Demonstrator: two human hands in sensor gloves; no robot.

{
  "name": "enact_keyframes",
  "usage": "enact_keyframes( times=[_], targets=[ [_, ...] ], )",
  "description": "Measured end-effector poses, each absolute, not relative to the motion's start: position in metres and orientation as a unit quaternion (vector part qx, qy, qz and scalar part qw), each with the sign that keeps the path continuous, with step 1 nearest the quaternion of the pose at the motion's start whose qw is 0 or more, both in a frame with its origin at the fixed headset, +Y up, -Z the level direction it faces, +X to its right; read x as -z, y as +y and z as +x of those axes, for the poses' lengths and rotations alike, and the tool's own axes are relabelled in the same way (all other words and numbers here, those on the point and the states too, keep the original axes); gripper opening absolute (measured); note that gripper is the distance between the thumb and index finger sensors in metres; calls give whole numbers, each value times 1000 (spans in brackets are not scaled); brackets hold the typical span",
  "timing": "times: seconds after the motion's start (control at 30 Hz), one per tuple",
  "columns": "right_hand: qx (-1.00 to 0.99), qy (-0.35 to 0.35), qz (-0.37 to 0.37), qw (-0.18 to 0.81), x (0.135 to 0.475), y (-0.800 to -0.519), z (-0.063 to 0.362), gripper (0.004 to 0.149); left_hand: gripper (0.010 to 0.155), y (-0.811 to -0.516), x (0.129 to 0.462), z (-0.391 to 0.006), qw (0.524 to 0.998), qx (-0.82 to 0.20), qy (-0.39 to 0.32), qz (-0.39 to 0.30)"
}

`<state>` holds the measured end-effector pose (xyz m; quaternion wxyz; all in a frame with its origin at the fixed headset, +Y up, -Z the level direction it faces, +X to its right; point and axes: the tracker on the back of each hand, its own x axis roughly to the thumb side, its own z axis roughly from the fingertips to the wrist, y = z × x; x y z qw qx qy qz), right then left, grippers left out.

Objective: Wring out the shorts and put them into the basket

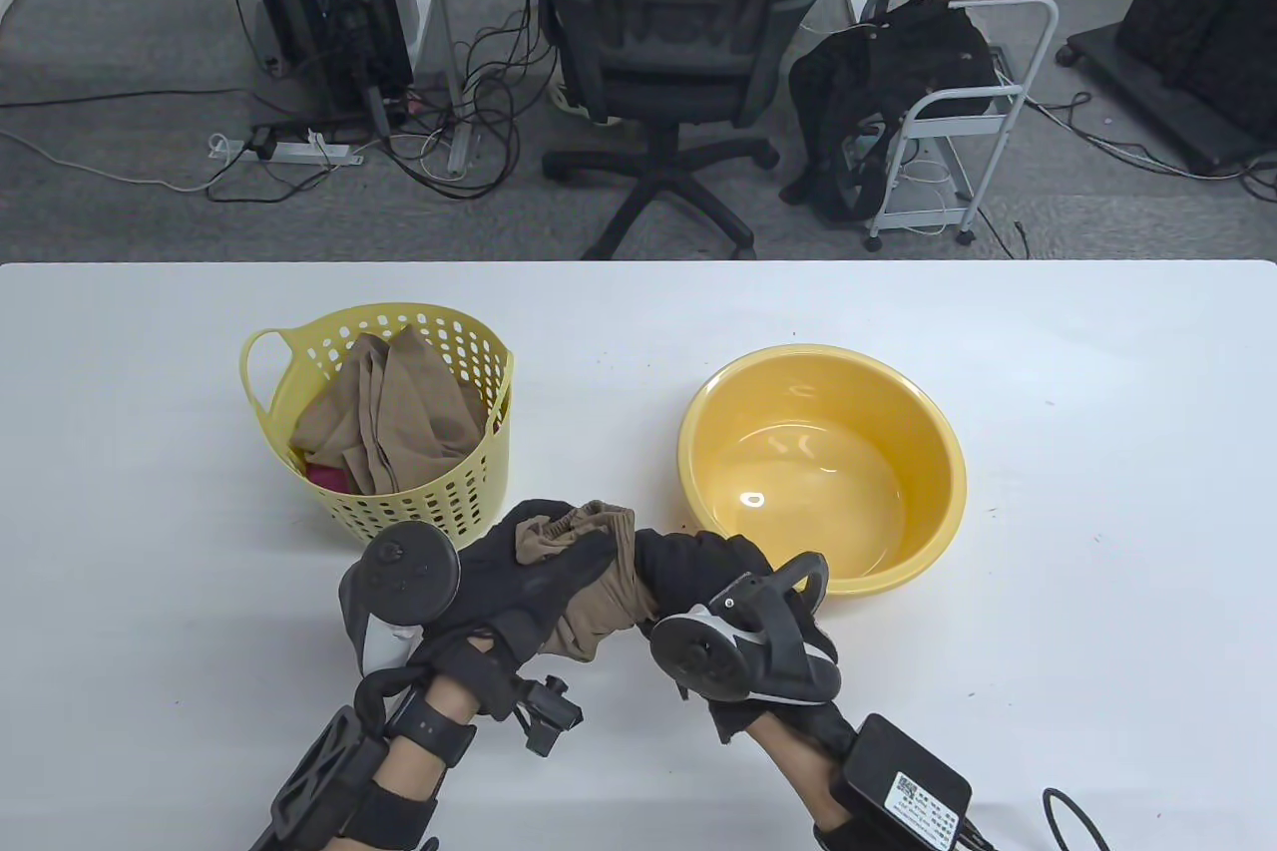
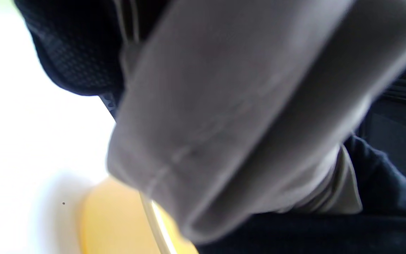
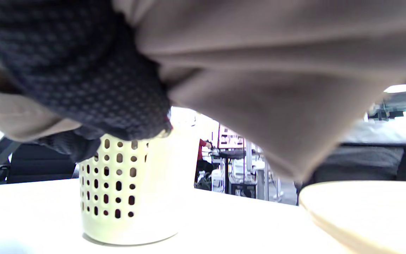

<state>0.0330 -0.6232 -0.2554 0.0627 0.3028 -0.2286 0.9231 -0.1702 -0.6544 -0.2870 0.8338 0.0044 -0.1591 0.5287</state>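
Both gloved hands hold a bunched pair of tan shorts (image 1: 594, 592) above the table, between the basket and the basin. My left hand (image 1: 529, 572) grips the left end and my right hand (image 1: 713, 572) grips the right end, fingers curled round the cloth. Close up, the shorts (image 2: 231, 116) fill the left wrist view, and the shorts (image 3: 277, 81) hang across the top of the right wrist view. The yellow perforated basket (image 1: 454, 482) stands to the left with tan clothing (image 1: 399, 422) and something pink inside. The basket (image 3: 125, 190) also shows in the right wrist view.
A yellow basin (image 1: 938, 482) with shallow water stands right of the hands; its rim (image 3: 361, 201) shows in the right wrist view. Beyond the table's far edge are an office chair (image 1: 678, 23), cables, a computer tower and a white cart (image 1: 958, 113).
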Motion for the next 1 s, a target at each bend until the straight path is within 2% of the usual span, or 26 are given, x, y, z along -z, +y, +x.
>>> enact_keyframes(
  times=[0.53,1.0],
  targets=[
    [-878,-329,332,-99,239,-617,18,63,62,-663,290,-170,811,-574,-88,-73],
    [-875,-335,332,-107,238,-616,18,64,65,-663,289,-170,808,-578,-86,-81]
  ],
)
